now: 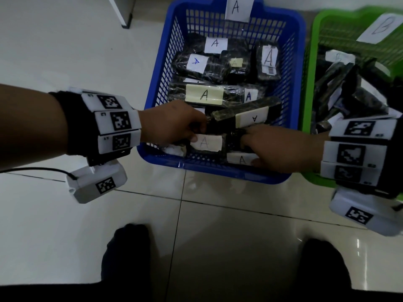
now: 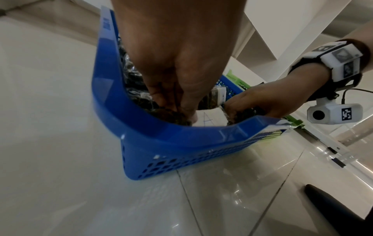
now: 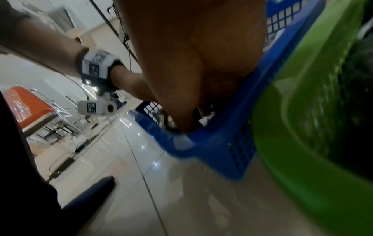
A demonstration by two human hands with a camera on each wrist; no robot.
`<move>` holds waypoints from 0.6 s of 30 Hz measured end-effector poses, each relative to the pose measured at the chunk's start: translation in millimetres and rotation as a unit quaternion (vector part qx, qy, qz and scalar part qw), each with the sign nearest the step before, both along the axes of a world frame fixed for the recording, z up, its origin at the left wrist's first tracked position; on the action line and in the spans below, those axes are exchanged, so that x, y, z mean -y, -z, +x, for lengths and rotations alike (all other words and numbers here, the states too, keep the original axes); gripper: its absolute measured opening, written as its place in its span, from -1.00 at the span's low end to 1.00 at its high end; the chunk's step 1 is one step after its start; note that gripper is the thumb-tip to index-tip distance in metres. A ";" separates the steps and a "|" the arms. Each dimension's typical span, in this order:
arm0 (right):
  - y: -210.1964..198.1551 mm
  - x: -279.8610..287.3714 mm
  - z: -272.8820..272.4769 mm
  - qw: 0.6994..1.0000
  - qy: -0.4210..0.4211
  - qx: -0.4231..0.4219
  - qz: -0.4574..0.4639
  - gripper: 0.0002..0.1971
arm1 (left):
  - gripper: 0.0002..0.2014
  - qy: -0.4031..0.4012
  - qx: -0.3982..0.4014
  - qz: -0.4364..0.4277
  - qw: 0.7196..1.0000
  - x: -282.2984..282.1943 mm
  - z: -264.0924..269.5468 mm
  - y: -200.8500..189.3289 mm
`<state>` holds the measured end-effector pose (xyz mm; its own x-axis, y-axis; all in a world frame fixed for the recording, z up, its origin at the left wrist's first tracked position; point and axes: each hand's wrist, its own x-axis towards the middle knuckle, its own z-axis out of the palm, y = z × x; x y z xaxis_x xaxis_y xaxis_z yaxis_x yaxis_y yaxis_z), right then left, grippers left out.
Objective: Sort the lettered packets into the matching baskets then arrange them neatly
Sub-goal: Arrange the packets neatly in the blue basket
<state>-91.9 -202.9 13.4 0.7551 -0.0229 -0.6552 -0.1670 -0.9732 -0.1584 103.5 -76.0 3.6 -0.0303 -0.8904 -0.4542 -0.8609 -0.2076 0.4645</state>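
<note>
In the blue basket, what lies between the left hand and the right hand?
In the head view, a dark packet with a white A label lies flat between the left hand and the right hand, near the front wall of the blue basket.

"A" on blue basket (image 1: 301, 62) tag, packets (image 1: 205, 94), "B" on green basket (image 1: 314, 40)

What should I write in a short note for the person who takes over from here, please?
Left hand: grip on the near end of a tilted A packet in the blue basket.
Right hand: reaches into the basket's near right corner; its grip cannot be judged.
Done: A packets fill the blue basket; dark packets lie in the green basket marked B.
Left: lay the tilted packet flat, tidy both baskets.
</note>
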 end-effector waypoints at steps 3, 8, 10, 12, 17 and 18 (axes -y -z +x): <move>-19.8 10.4 11.0 0.999 0.018 -0.046 0.007 -0.69 | -0.76 0.001 -0.001 0.003 1.000 1.5 0.3 1.0; -41.7 35.6 29.7 0.997 0.018 -0.043 -0.057 -0.57 | -0.76 0.074 0.052 -0.026 0.996 -2.3 -4.0 -1.8; -42.5 38.6 32.2 0.997 0.019 -0.041 -0.070 -0.63 | -0.72 0.136 0.082 -0.032 0.987 -4.8 -6.2 -0.2; -39.8 39.1 31.9 0.997 0.025 -0.045 -0.058 -0.69 | -0.69 0.176 0.105 -0.037 0.978 -5.2 -5.4 1.9; -28.2 26.8 23.2 0.998 0.062 -0.029 -0.011 -0.72 | -0.66 0.261 0.125 -0.061 0.955 -2.7 0.4 -0.9; -25.9 23.6 20.4 0.998 0.066 -0.023 -0.012 -0.73 | -0.65 0.289 0.146 -0.059 0.944 -2.2 0.2 -0.7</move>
<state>-71.4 -226.5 39.3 0.7141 -0.1354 -0.6868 -0.2998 -0.9458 -0.1252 103.7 -73.9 4.3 -0.4164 -0.8081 -0.4166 -0.9091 0.3750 0.1812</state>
